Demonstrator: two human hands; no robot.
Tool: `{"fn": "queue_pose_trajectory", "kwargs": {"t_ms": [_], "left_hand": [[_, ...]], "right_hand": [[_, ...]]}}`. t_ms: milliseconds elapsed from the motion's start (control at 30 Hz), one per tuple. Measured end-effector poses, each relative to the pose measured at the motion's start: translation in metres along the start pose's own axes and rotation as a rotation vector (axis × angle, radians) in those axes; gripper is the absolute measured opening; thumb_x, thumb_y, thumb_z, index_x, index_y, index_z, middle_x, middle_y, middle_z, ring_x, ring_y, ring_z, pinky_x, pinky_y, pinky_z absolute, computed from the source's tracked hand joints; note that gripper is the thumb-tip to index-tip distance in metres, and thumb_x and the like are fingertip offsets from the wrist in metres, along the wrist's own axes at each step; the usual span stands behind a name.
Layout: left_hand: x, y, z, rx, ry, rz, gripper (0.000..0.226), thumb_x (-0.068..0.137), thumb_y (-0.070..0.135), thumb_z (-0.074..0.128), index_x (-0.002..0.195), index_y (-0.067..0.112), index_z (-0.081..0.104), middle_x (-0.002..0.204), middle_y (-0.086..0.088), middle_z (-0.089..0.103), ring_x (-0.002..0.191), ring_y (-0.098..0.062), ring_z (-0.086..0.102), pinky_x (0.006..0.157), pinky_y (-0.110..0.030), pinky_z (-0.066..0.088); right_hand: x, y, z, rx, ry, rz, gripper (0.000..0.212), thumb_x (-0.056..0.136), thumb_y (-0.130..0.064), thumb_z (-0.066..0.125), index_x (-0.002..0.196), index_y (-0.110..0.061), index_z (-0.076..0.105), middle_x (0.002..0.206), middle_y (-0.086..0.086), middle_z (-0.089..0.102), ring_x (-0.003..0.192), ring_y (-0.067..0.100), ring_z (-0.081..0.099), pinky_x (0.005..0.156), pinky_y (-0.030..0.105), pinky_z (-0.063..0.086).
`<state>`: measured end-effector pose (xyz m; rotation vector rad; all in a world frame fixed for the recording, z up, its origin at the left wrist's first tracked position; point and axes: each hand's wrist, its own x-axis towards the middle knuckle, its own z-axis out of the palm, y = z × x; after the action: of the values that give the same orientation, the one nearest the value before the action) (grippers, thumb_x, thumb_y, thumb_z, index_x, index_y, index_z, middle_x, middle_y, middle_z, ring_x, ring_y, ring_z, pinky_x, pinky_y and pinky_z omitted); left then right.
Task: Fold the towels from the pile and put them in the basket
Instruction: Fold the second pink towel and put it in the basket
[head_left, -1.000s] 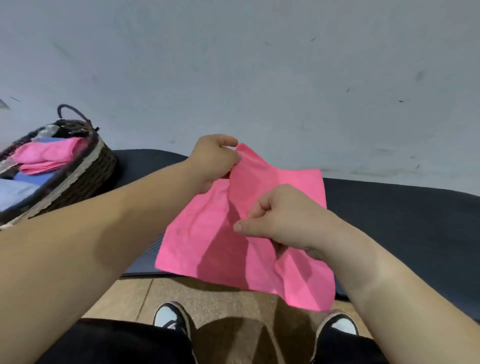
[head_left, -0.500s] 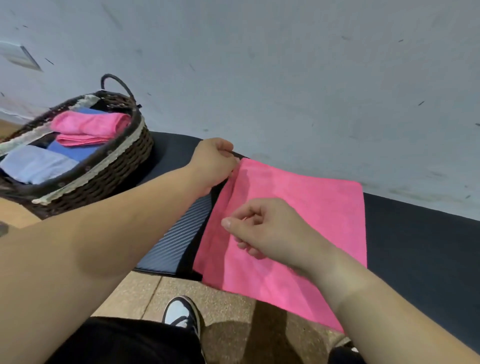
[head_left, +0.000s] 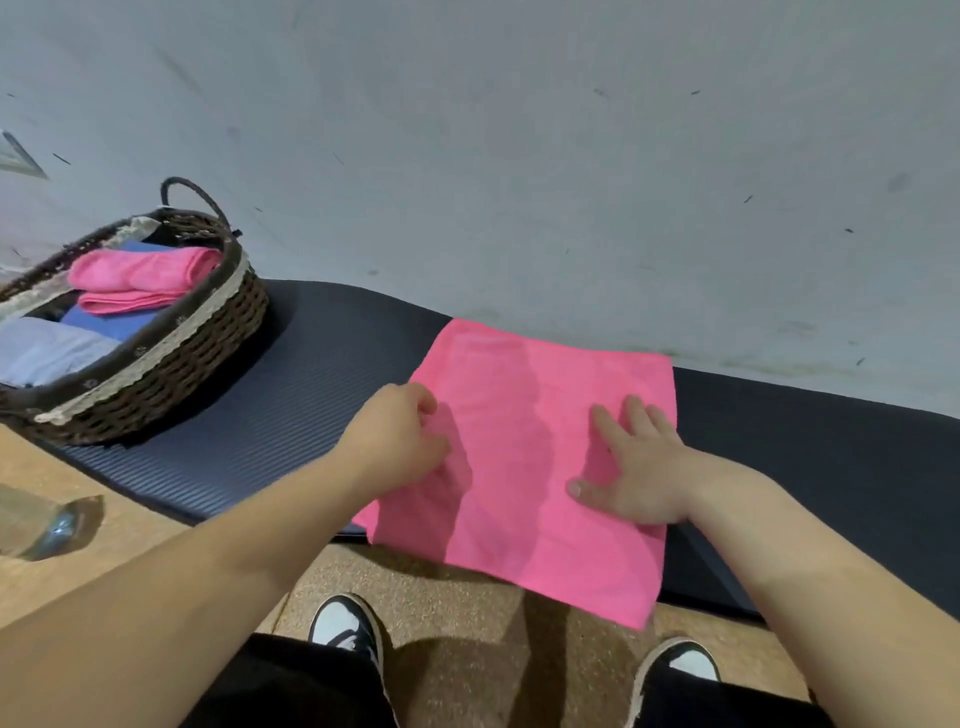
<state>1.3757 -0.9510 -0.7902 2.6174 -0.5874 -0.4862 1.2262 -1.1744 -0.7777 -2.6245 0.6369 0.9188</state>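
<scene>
Nearest us, the pink towel (head_left: 545, 467) hangs its front hem over the lip of the dark mat (head_left: 291, 415), above the floor between our shoes. A second ago we held this towel up in the air, pinched in both hands; now it lies spread flat and unfolded, so we judge the laying-out done and the first fold still ahead. Our right hand (head_left: 639, 478) has let go and rests flat, fingers straight, pressing the cloth near its right edge. Our left hand (head_left: 400, 447) sits curled at the left edge, seemingly pinching it. The overhanging hem could drag the cloth off, so we would fold it inward first. Bare mat lies on both sides of the towel. Further left, the basket (head_left: 171, 358) sits well apart and already holds folded towels. The towel's far edge lies close to the wall.
</scene>
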Motion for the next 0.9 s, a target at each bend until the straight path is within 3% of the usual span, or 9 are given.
{"fn": "queue_pose_trajectory", "kwargs": {"t_ms": [100, 167, 233, 300, 433, 533, 633, 700, 900], "left_hand": [[-0.003, 0.002, 0.007, 0.012, 0.001, 0.077, 0.043, 0.084, 0.026, 0.076, 0.125, 0.017, 0.065, 0.116, -0.004, 0.058, 0.105, -0.023, 0.064, 0.091, -0.032, 0.051], [-0.003, 0.002, 0.008, 0.040, -0.005, 0.110, 0.041, 0.084, 0.028, 0.076, 0.122, 0.018, 0.065, 0.112, -0.003, 0.058, 0.101, -0.022, 0.062, 0.085, -0.031, 0.049], [-0.004, -0.002, 0.002, 0.085, -0.014, 0.096, 0.035, 0.082, 0.030, 0.076, 0.113, 0.020, 0.063, 0.105, 0.000, 0.061, 0.096, -0.023, 0.062, 0.081, -0.032, 0.050], [-0.006, -0.009, -0.006, 0.148, -0.029, 0.053, 0.027, 0.079, 0.036, 0.074, 0.100, 0.023, 0.062, 0.094, 0.004, 0.065, 0.091, -0.022, 0.063, 0.078, -0.035, 0.054], [-0.013, -0.020, -0.015, 0.188, -0.067, 0.004, 0.031, 0.073, 0.046, 0.076, 0.086, 0.023, 0.059, 0.085, 0.005, 0.065, 0.082, -0.020, 0.063, 0.070, -0.034, 0.054], [-0.016, -0.024, -0.013, 0.120, -0.082, -0.002, 0.041, 0.069, 0.047, 0.083, 0.091, 0.025, 0.057, 0.089, 0.005, 0.064, 0.084, -0.022, 0.063, 0.070, -0.035, 0.054], [-0.015, -0.025, -0.009, 0.017, -0.085, 0.017, 0.034, 0.078, 0.035, 0.081, 0.100, 0.020, 0.061, 0.097, 0.001, 0.068, 0.091, -0.024, 0.065, 0.078, -0.039, 0.056], [-0.011, -0.027, -0.007, -0.014, -0.097, 0.031, 0.023, 0.081, 0.025, 0.074, 0.101, 0.019, 0.064, 0.098, 0.000, 0.070, 0.094, -0.025, 0.067, 0.081, -0.040, 0.057], [-0.007, -0.035, -0.010, -0.035, -0.157, 0.069, 0.009, 0.075, 0.015, 0.064, 0.082, 0.009, 0.067, 0.080, -0.005, 0.070, 0.077, -0.028, 0.068, 0.068, -0.041, 0.060]], "right_hand": [[-0.018, 0.009, 0.004, -0.017, -0.076, 0.034, 0.108, 0.092, -0.075, 0.047, 0.162, -0.027, -0.019, 0.168, 0.012, -0.028, 0.156, 0.038, -0.022, 0.128, 0.053, 0.003], [-0.026, 0.014, 0.003, -0.052, -0.075, 0.038, 0.105, 0.091, -0.078, 0.044, 0.164, -0.024, -0.009, 0.171, 0.014, -0.017, 0.157, 0.039, -0.014, 0.128, 0.053, 0.008], [-0.024, 0.016, -0.001, -0.029, 0.027, -0.008, 0.092, 0.092, -0.078, 0.042, 0.163, -0.023, 0.019, 0.169, 0.012, 0.012, 0.157, 0.038, 0.005, 0.127, 0.049, 0.018], [-0.016, 0.014, -0.008, 0.087, 0.203, -0.078, 0.075, 0.092, -0.073, 0.048, 0.149, -0.024, 0.046, 0.154, 0.006, 0.041, 0.148, 0.030, 0.032, 0.119, 0.043, 0.034], [0.006, -0.012, -0.023, 0.347, 0.498, -0.168, 0.052, 0.096, -0.045, 0.063, 0.141, -0.019, 0.060, 0.142, -0.003, 0.060, 0.128, 0.012, 0.058, 0.104, 0.028, 0.044], [0.036, -0.045, -0.031, 0.403, 0.597, -0.195, 0.031, 0.097, -0.030, 0.064, 0.125, -0.017, 0.071, 0.126, -0.002, 0.071, 0.115, 0.015, 0.066, 0.093, 0.023, 0.044], [0.075, -0.072, -0.042, 0.380, 0.589, -0.191, 0.023, 0.096, -0.029, 0.063, 0.113, -0.019, 0.073, 0.106, -0.001, 0.075, 0.101, 0.022, 0.068, 0.093, 0.036, 0.054], [0.098, -0.084, -0.054, 0.286, 0.560, -0.166, 0.025, 0.094, -0.033, 0.063, 0.114, -0.020, 0.072, 0.106, -0.002, 0.073, 0.101, 0.024, 0.067, 0.093, 0.040, 0.055], [0.131, -0.095, -0.081, 0.148, 0.458, -0.093, 0.010, 0.084, -0.032, 0.076, 0.088, -0.030, 0.068, 0.083, -0.010, 0.060, 0.088, 0.019, 0.060, 0.076, 0.029, 0.046]]}}
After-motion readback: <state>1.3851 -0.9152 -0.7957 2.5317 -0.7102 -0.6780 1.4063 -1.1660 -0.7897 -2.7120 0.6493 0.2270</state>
